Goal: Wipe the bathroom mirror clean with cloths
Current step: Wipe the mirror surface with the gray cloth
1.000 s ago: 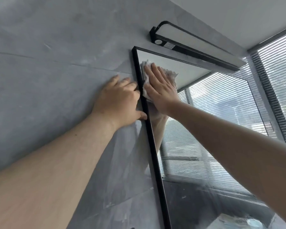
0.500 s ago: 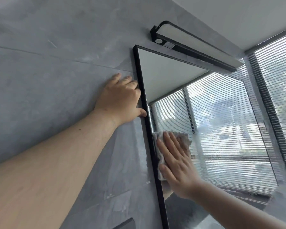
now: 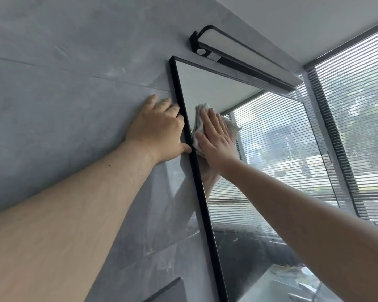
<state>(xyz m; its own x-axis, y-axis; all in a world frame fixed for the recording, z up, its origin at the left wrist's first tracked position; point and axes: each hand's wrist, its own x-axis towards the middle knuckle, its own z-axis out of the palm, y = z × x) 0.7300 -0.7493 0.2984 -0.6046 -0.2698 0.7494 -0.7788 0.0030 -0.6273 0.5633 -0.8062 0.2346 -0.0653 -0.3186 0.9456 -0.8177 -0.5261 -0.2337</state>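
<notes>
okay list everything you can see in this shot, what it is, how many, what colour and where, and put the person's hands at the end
mirror: one, black frame, on the wall, filling the centre and right; it reflects window blinds.
wall: one, grey tile, left of the mirror.
light bar: one, black with a white face, on the wall just above the mirror's top edge.
window blinds: one set, pale slats, far right beside the mirror.
ceiling: one, white, top right.
cloth: one, whitish, pressed on the glass near the mirror's upper left edge.
left hand: one, flat on the wall, thumb and fingertips touching the frame.
right hand: one, fingers spread flat over the cloth, pressing it to the glass.
</notes>
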